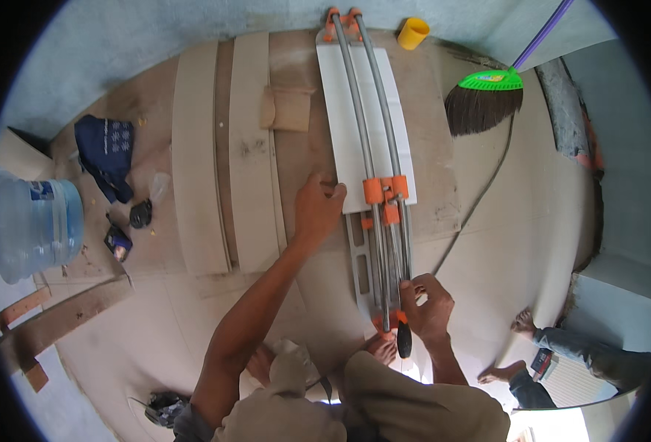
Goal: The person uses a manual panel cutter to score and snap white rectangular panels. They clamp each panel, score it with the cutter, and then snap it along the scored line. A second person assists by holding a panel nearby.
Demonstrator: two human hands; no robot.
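Note:
A manual tile cutter (381, 254) with two steel rails and orange fittings lies lengthwise on the floor in front of me. A long white tile strip (347, 125) rests on its bed, under the rails. My left hand (321, 211) is at the strip's near left corner, fingers curled and thumb against its edge. The orange sliding carriage (386, 190) sits over the strip's near end. Beside the right rail, my right hand (430, 300) has thumb and forefinger pinched at the cutter's side. The cutter's black handle grip (404, 340) hangs free just below that hand.
Long beige tile strips (195, 147) and a tan offcut (291, 109) lie left. A yellow cup (413, 33) and a green broom (487, 88) are at the wall. A water jug (34, 228) stands far left; another person's legs (583, 361) are at right.

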